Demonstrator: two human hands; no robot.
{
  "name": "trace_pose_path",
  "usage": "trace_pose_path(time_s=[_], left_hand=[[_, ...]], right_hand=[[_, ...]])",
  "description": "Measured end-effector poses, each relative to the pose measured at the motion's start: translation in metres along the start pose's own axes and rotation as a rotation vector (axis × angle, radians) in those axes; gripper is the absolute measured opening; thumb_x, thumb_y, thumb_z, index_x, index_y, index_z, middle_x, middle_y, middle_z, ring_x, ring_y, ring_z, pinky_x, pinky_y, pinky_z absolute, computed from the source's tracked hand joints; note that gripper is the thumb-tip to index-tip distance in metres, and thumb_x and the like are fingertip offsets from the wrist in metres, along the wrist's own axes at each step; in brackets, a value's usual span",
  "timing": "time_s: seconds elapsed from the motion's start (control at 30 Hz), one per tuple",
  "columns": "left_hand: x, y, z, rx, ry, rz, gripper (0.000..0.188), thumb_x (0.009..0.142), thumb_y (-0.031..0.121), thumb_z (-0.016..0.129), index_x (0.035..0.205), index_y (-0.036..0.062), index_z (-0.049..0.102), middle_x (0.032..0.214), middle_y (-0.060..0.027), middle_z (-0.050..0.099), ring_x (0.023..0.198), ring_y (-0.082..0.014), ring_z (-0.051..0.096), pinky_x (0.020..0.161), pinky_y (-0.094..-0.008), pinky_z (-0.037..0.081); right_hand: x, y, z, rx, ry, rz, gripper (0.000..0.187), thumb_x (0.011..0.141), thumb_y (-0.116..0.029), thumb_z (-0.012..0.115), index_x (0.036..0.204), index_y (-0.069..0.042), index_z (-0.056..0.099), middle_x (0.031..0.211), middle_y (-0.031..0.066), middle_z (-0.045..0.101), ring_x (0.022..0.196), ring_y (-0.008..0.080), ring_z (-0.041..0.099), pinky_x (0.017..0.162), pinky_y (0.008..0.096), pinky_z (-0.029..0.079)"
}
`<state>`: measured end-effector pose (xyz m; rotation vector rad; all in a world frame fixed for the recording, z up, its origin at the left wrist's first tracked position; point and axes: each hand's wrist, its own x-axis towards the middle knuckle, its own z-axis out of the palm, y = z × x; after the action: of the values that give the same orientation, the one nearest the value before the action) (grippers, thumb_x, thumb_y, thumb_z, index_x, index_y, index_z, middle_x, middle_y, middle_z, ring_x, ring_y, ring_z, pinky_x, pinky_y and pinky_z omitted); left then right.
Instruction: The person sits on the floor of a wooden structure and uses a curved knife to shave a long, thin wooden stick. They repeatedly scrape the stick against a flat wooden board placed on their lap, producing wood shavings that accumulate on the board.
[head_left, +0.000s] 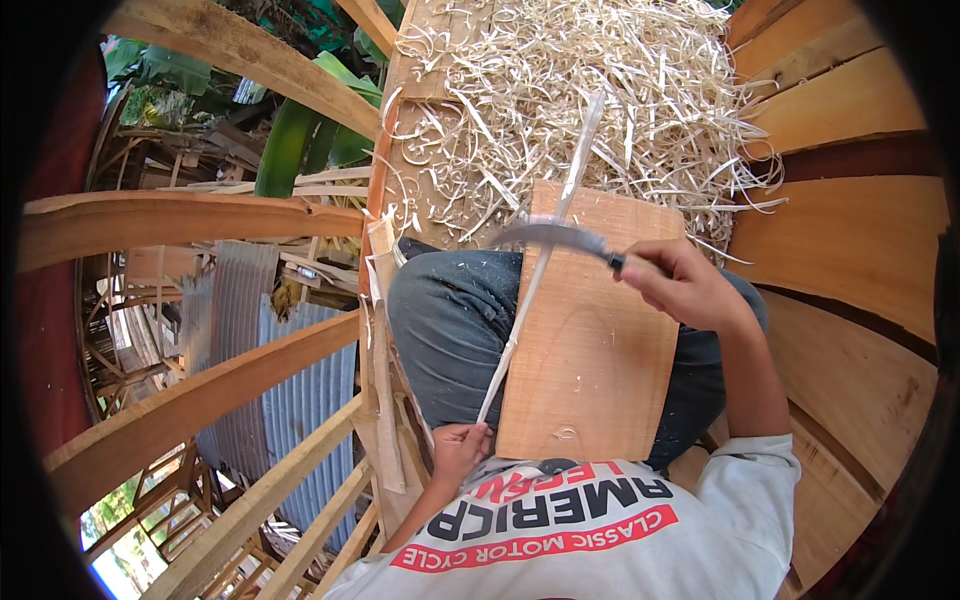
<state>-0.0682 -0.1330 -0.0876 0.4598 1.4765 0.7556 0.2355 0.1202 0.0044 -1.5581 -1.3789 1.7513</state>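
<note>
My right hand (682, 284) is closed round the dark handle of a knife with a curved blade (556, 236). The blade lies across a long, thin pale strip of wood (535, 290), over the upper part of a board. At the strip's near end, my left hand (461, 447) pinches it beside the board's lower left corner. The strip runs up and to the right, past the board's far edge toward a heap of shavings. Flat across my lap rests the wide wooden board (598, 340). Part of the strip is hidden under the blade.
Curled wood shavings (590, 120) cover the floor ahead. Wooden slats (850, 240) form a wall at the right. On the left, spaced wooden rails (210, 385) stand before corrugated metal sheets (305, 400) and green leaves (300, 145). Offcuts (382, 400) lean beside my left knee.
</note>
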Motion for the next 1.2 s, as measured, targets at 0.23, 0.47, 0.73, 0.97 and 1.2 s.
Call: trace_pose_path(time_s=[0.23,0.47,0.73,0.97,1.2], left_hand=[[0.001,-0.001,0.000,-0.030,-0.030,0.051,0.025,0.091,0.012,0.058,0.076,-0.0061,0.064,0.055,-0.0034,0.055,0.043,-0.0059,0.042,0.040,-0.0208,0.031],[0.000,0.000,0.000,-0.019,-0.024,0.033,0.028,0.092,0.014,0.056,0.075,-0.0074,0.064,0.054,-0.0060,0.056,0.038,-0.0069,0.043,0.037,-0.0207,0.029],[-0.003,0.006,0.003,0.050,-0.009,0.036,0.027,0.092,0.013,0.057,0.075,-0.0072,0.065,0.056,-0.0063,0.058,0.039,-0.0083,0.047,0.037,-0.0206,0.034],[0.003,0.006,-0.010,-0.031,-0.172,0.066,0.022,0.091,0.010,0.058,0.082,-0.0083,0.066,0.062,-0.0111,0.062,0.048,-0.0148,0.058,0.046,-0.0248,0.047],[-0.003,0.006,-0.009,-0.022,-0.130,0.049,0.020,0.089,0.009,0.059,0.082,-0.0084,0.066,0.063,-0.0117,0.063,0.049,-0.0153,0.059,0.047,-0.0249,0.048]], right_hand=[[0.006,0.002,-0.021,0.116,0.210,-0.112,0.026,0.094,-0.025,0.051,0.087,-0.001,0.059,0.049,-0.0048,0.040,0.037,0.0019,0.033,0.035,0.0192,0.026],[0.001,0.009,-0.009,0.186,0.143,-0.044,0.023,0.092,-0.024,0.055,0.093,-0.001,0.056,0.050,-0.0046,0.041,0.036,0.0026,0.034,0.035,0.0191,0.028],[-0.021,0.042,0.013,0.293,0.312,-0.219,0.021,0.093,-0.020,0.054,0.105,-0.003,0.054,0.063,-0.0026,0.048,0.042,0.0020,0.040,0.038,0.0180,0.032],[-0.036,0.047,0.010,-0.181,0.266,-0.274,0.017,0.088,-0.013,0.057,0.095,0.003,0.056,0.056,-0.0003,0.042,0.050,0.0064,0.036,0.048,0.0251,0.032],[-0.035,0.032,0.031,-0.650,0.241,-0.361,0.030,0.082,-0.032,0.067,0.075,-0.004,0.057,0.052,0.0081,0.054,0.045,0.0252,0.054,0.045,0.0330,0.042]])
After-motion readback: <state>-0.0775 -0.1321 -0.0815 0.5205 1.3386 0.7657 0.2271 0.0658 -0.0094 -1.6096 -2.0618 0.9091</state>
